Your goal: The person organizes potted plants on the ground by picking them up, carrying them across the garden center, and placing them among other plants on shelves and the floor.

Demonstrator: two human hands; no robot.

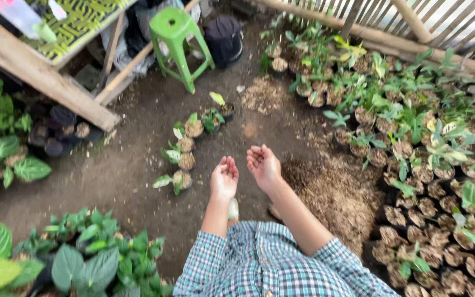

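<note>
Blue-white checked shirt, rolled sleeves, bare forearms

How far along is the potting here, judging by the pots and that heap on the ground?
Done, it seems: many small pots at the right are filled, most holding seedlings, and a short row of potted seedlings stands on the dirt. In hand: nothing; the left hand and right hand are open and empty, palms up. Left: the heap of husk mix remains, and some nearer pots show no plant.
</note>
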